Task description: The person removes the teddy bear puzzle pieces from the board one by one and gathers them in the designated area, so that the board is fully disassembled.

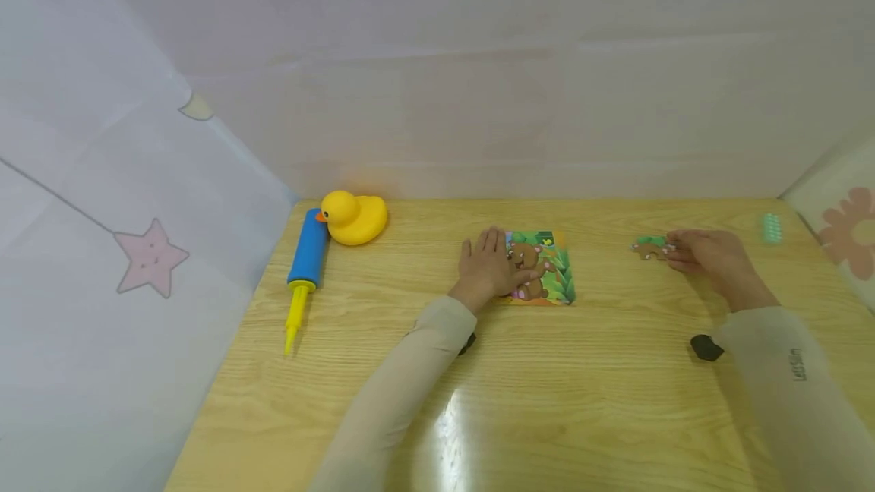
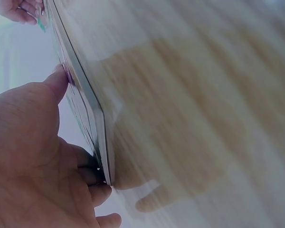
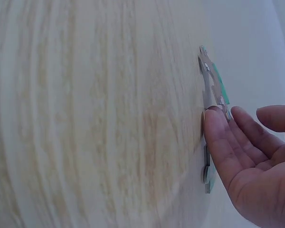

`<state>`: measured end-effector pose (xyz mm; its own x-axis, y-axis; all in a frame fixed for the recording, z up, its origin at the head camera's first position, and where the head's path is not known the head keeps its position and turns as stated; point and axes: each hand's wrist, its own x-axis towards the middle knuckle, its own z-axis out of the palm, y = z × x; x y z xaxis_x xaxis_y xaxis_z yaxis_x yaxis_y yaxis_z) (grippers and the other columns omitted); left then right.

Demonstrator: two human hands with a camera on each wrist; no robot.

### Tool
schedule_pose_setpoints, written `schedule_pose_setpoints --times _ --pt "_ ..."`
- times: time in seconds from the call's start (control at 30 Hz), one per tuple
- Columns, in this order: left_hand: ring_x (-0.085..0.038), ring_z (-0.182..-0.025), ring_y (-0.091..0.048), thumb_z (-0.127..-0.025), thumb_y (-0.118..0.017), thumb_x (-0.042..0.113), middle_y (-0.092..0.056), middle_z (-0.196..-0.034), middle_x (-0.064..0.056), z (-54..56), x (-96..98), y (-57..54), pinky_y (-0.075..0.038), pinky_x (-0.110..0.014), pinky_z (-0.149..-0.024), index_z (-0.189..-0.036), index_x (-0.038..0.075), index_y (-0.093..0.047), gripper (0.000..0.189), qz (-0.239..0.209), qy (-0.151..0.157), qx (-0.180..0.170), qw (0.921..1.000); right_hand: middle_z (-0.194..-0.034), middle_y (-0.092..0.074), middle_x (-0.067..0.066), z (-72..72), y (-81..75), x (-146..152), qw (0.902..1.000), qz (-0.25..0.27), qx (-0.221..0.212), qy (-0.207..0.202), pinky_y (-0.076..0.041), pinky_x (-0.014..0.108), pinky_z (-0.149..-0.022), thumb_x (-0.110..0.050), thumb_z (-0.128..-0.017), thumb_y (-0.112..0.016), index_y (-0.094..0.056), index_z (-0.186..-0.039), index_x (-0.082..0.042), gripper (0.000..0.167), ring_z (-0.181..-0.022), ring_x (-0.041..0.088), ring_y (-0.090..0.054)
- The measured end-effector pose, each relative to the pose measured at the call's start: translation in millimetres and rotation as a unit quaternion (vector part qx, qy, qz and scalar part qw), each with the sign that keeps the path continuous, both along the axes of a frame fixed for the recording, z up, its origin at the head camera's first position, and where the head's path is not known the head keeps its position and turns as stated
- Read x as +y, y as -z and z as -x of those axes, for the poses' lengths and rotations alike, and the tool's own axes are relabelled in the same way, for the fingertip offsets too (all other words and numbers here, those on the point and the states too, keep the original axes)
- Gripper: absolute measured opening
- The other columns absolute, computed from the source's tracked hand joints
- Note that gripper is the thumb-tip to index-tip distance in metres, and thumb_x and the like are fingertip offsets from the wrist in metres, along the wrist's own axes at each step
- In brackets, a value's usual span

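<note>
A square bear jigsaw puzzle (image 1: 562, 279) lies on the wooden table near the middle. My left hand (image 1: 487, 268) rests over its left side with fingers spread, hiding that part. In the left wrist view, the thumb (image 2: 59, 81) presses on the puzzle's top and other fingers meet its edge. To the right, my right hand (image 1: 714, 258) reaches onto loose green-and-brown puzzle pieces (image 1: 648, 250). The right wrist view shows its fingertips touching them, with the thumb (image 3: 274, 116) held apart. One piece (image 3: 217, 83) shows beyond the fingers, while more lie partly hidden under the hand.
A yellow rubber duck (image 1: 357, 220) sits at the back left, against a blue hand pump (image 1: 311, 249) with a yellow nozzle. At the back right corner lies a small light-green bumpy object (image 1: 772, 228). Pale cloth walls (image 1: 437, 120) border the table's back and sides.
</note>
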<state>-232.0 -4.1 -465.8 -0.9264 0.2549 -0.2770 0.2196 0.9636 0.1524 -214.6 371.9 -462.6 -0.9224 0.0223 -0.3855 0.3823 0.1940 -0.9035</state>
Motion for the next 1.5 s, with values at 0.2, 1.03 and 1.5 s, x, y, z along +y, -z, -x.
schedule_pose_setpoints --times 0.2,1.03,1.5 --pt "-0.020 -0.160 -0.009 -0.093 -0.041 0.079 -0.008 -0.173 -0.004 1.0 0.6 -0.6 -0.009 -0.050 -0.130 -0.165 0.011 -0.009 0.104 -0.006 0.002 -0.001 1.0000 -0.090 -0.068 -0.024 -0.8 -4.1 -2 0.9983 -0.058 0.005 -0.007 -0.059 0.023 -0.087 -0.034 -0.110 -0.039 -0.028 -0.154 0.012 0.065 -0.089 -0.006 -0.070" --pt "-0.019 -0.159 -0.013 -0.090 -0.045 0.081 -0.013 -0.172 -0.003 -0.9 4.1 -4.6 -0.011 -0.047 -0.130 -0.164 0.011 -0.014 0.106 0.001 -0.002 0.006 1.0000 -0.085 -0.065 -0.029 -2.4 -7.7 0 0.9917 -0.126 0.025 -0.002 -0.062 0.027 -0.081 -0.042 -0.107 -0.044 -0.039 -0.150 0.011 0.068 -0.083 -0.002 -0.073" --pt "-0.022 -0.160 -0.011 -0.091 -0.040 0.081 -0.010 -0.173 -0.005 3.6 1.9 6.3 -0.011 -0.052 -0.129 -0.164 0.011 -0.011 0.106 -0.010 0.016 0.014 0.9997 -0.111 -0.070 -0.006 11.3 -12.8 -54 0.9904 -0.108 0.069 -0.052 -0.060 0.028 -0.088 -0.041 -0.108 -0.043 -0.046 -0.147 0.008 0.063 -0.091 -0.001 -0.072"
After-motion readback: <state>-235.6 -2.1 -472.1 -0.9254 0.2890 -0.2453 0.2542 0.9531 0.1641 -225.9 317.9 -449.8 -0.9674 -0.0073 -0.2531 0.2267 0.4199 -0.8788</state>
